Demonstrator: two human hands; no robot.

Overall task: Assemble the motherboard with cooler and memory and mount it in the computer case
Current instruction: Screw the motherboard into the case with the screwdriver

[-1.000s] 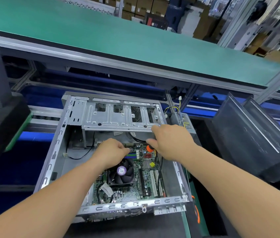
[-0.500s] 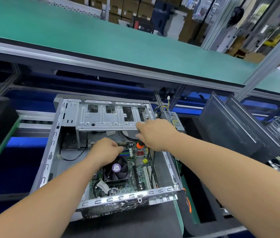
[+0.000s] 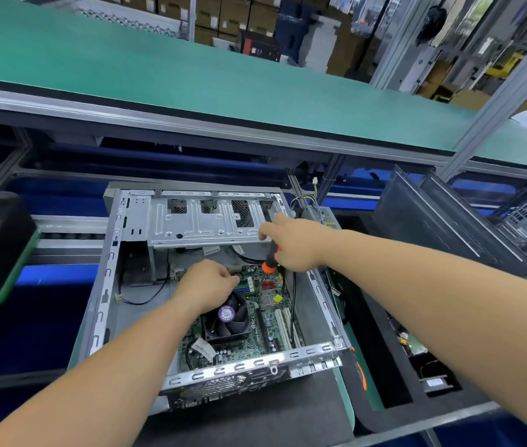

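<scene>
Board seated in case; fastening in progress.
The motherboard point(image 3: 265, 304) with cooler point(image 3: 228, 317) lies in the computer case point(image 3: 107, 272), frame centre. The right hand point(image 3: 294, 243) grips a screwdriver point(image 3: 270, 259); the left hand point(image 3: 205, 285) pinches near the memory slots point(image 3: 245, 286), contents unclear.

A factory assembly line under bright light.
A green conveyor belt point(image 3: 191, 75) crosses on a metal frame point(image 3: 497, 101); stacked cardboard boxes point(image 3: 223, 14) stand beyond.

Single head view: aimed forward and down, close above an open computer case point(image 3: 107, 285) at lower centre.
</scene>
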